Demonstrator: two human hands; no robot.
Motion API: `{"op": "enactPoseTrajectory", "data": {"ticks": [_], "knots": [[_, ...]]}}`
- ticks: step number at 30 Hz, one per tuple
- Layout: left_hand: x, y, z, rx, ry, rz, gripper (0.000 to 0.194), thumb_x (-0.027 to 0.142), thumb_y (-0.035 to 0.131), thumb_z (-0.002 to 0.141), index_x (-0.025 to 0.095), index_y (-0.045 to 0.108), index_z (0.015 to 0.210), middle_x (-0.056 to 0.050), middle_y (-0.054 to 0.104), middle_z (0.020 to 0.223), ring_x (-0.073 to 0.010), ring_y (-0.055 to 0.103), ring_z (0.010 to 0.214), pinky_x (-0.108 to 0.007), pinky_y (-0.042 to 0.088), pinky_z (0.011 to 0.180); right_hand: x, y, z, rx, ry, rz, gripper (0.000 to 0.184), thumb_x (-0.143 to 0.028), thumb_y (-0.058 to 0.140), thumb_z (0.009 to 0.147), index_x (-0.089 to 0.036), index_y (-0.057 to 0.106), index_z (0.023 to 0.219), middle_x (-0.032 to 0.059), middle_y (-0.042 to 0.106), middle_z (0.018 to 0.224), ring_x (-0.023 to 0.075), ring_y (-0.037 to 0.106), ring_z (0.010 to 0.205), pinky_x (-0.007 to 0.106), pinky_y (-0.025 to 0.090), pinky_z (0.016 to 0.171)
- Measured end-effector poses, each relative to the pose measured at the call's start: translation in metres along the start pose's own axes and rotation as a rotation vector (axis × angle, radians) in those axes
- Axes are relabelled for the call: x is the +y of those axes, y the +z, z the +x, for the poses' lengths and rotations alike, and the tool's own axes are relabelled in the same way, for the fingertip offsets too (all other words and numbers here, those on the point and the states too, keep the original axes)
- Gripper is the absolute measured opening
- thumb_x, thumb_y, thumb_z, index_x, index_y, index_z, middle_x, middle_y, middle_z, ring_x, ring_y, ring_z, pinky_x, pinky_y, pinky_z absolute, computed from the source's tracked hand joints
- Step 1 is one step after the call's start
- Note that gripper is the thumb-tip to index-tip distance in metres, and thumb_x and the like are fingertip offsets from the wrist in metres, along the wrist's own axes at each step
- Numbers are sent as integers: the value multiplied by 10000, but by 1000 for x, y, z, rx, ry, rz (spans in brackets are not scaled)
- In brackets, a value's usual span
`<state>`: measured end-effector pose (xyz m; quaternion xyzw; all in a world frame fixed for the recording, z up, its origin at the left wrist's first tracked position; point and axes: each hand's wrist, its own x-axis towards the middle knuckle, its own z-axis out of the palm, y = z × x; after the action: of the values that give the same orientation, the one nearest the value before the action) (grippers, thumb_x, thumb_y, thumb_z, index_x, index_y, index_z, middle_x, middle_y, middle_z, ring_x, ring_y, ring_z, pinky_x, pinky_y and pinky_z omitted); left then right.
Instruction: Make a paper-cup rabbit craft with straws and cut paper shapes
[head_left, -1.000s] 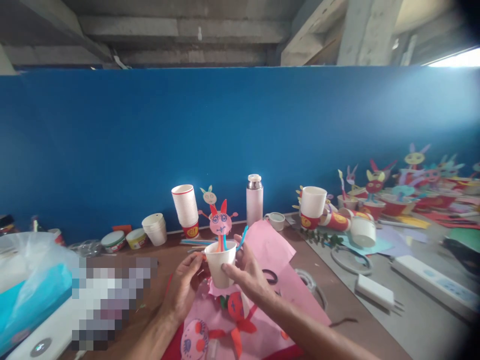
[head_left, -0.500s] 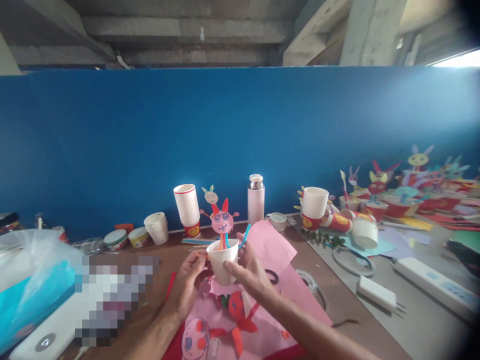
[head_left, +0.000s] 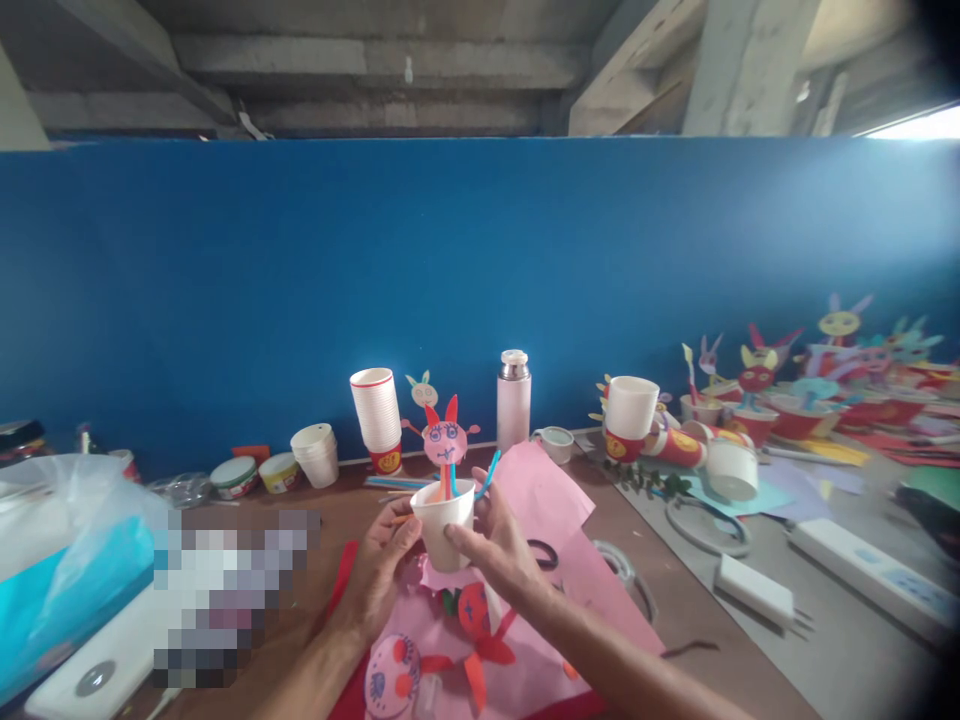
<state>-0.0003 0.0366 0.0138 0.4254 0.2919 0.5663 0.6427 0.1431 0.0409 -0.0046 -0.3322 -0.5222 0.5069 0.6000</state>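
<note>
Both my hands hold a white paper cup just above the pink paper sheets on the brown table. My left hand grips its left side, and my right hand wraps its right side with fingers across the front. A pink paper bunny face with red ears stands on straws rising out of the cup, and a blue straw curves off the rim to the right. Below the cup lie a red paper figure and a second pink face cutout.
Stacks of white cups, small paint jars and a pink flask line the blue wall. Many finished cup puppets crowd the right. A power strip, black scissors and a blue tissue pack in plastic lie nearby.
The cup with the bunny has stayed between my hands, shifting only slightly. My left fingers have slid a little further up its side.
</note>
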Motion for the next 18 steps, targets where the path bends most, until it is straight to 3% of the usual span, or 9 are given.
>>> {"op": "enactPoseTrajectory", "data": {"ticks": [10,18], "knots": [[-4,-8,2,155,116,89,151,233,647,668,170,518,713,16,627,731,-133,607,609,-259,473,584,-6,2,-2,21,-10,-60,725,-277,632,676,-197,228,1272,81,577,1045,219,557,909,367,430,771],[-3,-10,2,162,119,182,153,239,628,679,182,486,681,8,638,757,-158,630,656,-239,476,552,-5,0,-3,28,-17,-77,735,-265,625,683,-183,214,1286,89,571,1067,219,552,920,374,411,799]]}}
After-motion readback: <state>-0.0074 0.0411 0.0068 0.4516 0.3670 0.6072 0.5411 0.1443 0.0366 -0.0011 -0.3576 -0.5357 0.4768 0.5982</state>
